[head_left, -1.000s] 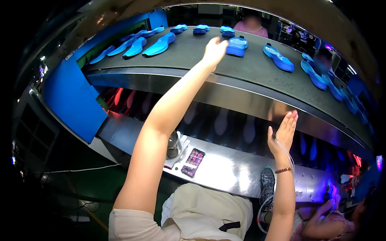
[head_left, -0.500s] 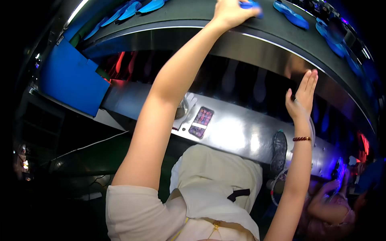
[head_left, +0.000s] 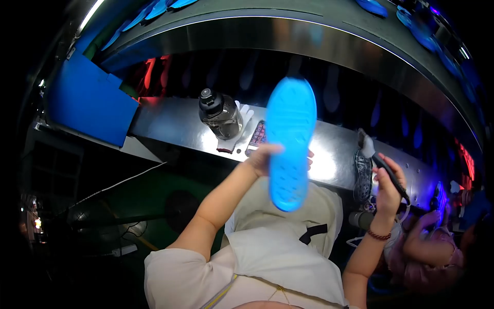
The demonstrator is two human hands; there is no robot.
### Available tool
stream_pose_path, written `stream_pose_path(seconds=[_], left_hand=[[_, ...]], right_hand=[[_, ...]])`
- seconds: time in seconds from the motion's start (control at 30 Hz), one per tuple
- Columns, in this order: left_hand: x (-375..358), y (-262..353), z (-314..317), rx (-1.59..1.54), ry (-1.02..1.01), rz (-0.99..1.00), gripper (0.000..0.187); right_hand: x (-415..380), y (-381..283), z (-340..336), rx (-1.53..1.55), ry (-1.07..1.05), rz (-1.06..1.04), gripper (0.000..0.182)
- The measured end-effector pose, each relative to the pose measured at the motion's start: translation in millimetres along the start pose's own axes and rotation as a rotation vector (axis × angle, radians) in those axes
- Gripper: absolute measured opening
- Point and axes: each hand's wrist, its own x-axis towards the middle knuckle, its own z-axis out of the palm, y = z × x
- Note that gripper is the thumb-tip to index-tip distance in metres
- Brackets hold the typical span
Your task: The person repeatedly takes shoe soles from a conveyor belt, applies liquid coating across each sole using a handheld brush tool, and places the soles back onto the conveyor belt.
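Upright over my lap, a bright blue shoe sole (head_left: 290, 129) shows its patterned face, slightly blurred. My left hand (head_left: 263, 158) grips it by the lower middle, fingers wrapping around behind. To the right, my right hand (head_left: 389, 191) is closed around a slim black pen-like tool (head_left: 389, 174) with a cable trailing from its lower end. The tool's upper end is close to a whitish piece (head_left: 367, 147) beside a dark sole-shaped object (head_left: 363, 177) on the metal bench. The two hands are well apart.
On the metal bench (head_left: 170, 121) stand a dark bottle (head_left: 222, 117), a partly covered phone (head_left: 257, 136) and a white glove (head_left: 246, 114). Beyond runs a raised conveyor (head_left: 293, 9) with blue soles (head_left: 373, 7). A co-worker's arm (head_left: 424, 247) is at lower right.
My left hand has come down from the conveyor with the blue sole. My right hand has dropped, its outstretched fingers now curled around the black tool. The bottle is now uncovered.
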Motion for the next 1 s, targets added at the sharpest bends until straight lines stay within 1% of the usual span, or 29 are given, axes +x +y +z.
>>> stream_pose_path(seconds=[0.07, 0.1, 0.13, 0.2, 0.33, 0.37, 0.4, 0.47, 0.5, 0.53, 0.57, 0.6, 0.63, 0.67, 0.7, 0.73, 0.77, 0.8, 0.87, 0.9, 0.93, 0.97, 1.0], left_hand=[[10.4, -42.6, 11.9, -0.126, 0.275, -0.035, 0.078], [14.5, -56.3, 14.0, -0.232, 0.248, -0.016, 0.092], [20.6, -64.4, 17.6, -0.437, 0.124, 0.025, 0.093], [27.7, -74.8, 34.5, -0.486, 0.269, 0.021, 0.098], [32.1, -83.3, 42.2, -0.511, 0.247, -0.038, 0.099], [31.9, -84.4, 41.5, -0.474, 0.248, -0.042, 0.098], [32.1, -85.4, 41.6, -0.436, 0.249, -0.045, 0.098], [34.0, -87.2, 43.7, -0.407, 0.251, -0.055, 0.096], [36.0, -89.7, 44.2, -0.403, 0.261, -0.038, 0.095], [38.4, -91.7, 45.7, -0.399, 0.270, -0.020, 0.093], [43.3, -94.0, 48.6, -0.395, 0.271, -0.025, 0.093], [50.6, -92.4, 55.5, -0.332, 0.499, 0.033, 0.092], [55.1, -89.6, 58.1, -0.265, 0.724, 0.096, 0.091], [55.0, -83.1, 53.3, -0.255, 0.726, 0.101, 0.091], [51.9, -74.1, 45.8, -0.263, 0.660, 0.097, 0.091], [46.5, -64.6, 37.3, -0.266, 0.597, 0.097, 0.091], [39.5, -58.2, 28.1, -0.202, 0.537, 0.097, 0.091], [33.4, -50.6, 27.4, -0.174, 0.540, 0.107, 0.092], [25.1, -44.1, 29.7, -0.193, 0.456, 0.071, 0.093], [23.5, -42.6, 37.7, -0.193, 0.464, 0.067, 0.093], [25.2, -41.3, 50.3, -0.232, 0.408, 0.043, 0.091], [29.0, -42.0, 60.3, -0.274, 0.345, 0.018, 0.090], [31.9, -44.9, 67.3, -0.281, 0.338, 0.005, 0.090]], right_hand=[[-17.5, 7.3, 6.5, 0.078, -0.076, 0.105, 0.025], [-24.0, 14.0, 14.1, 0.121, -0.081, 0.131, 0.024], [-28.5, 22.3, 21.0, 0.163, -0.080, 0.152, 0.025], [-30.2, 37.7, 23.1, 0.222, -0.060, 0.249, 0.023], [-14.0, 47.0, 24.6, 0.171, -0.036, 0.259, 0.021], [-8.4, 45.5, 27.1, 0.125, -0.022, 0.258, 0.020], [-2.0, 45.2, 30.8, 0.056, 0.011, 0.210, 0.019], [10.9, 36.3, 41.1, -0.112, 0.010, 0.153, 0.019], [14.6, 31.4, 47.7, -0.274, 0.013, 0.074, 0.017], [15.9, 28.3, 57.8, -0.358, 0.006, 0.018, 0.016], [12.3, 30.1, 63.7, -0.417, -0.079, -0.060, 0.017], [7.2, 31.9, 69.9, -0.475, -0.163, -0.139, 0.019], [-1.1, 27.4, 81.3, -0.640, -0.172, -0.282, 0.020], [-9.0, 28.7, 84.4, -0.660, -0.213, -0.429, 0.020], [-22.2, 17.2, 86.3, -0.709, -0.286, -0.403, 0.018], [-34.1, 11.5, 84.2, -0.711, -0.364, -0.310, 0.017], [-43.5, 14.5, 78.8, -0.697, -0.391, -0.411, 0.012], [-50.0, 6.2, 67.7, -0.717, -0.549, -0.254, 0.015], [-52.9, -8.1, 50.8, -0.580, -0.722, -0.087, 0.018], [-48.7, -10.6, 47.6, -0.462, -0.677, -0.049, 0.018], [-40.8, -14.5, 46.2, -0.351, -0.622, -0.009, 0.018], [-31.7, -24.3, 48.6, -0.317, -0.500, 0.013, 0.016], [-23.1, -33.6, 56.4, -0.232, -0.307, 0.037, 0.017]])
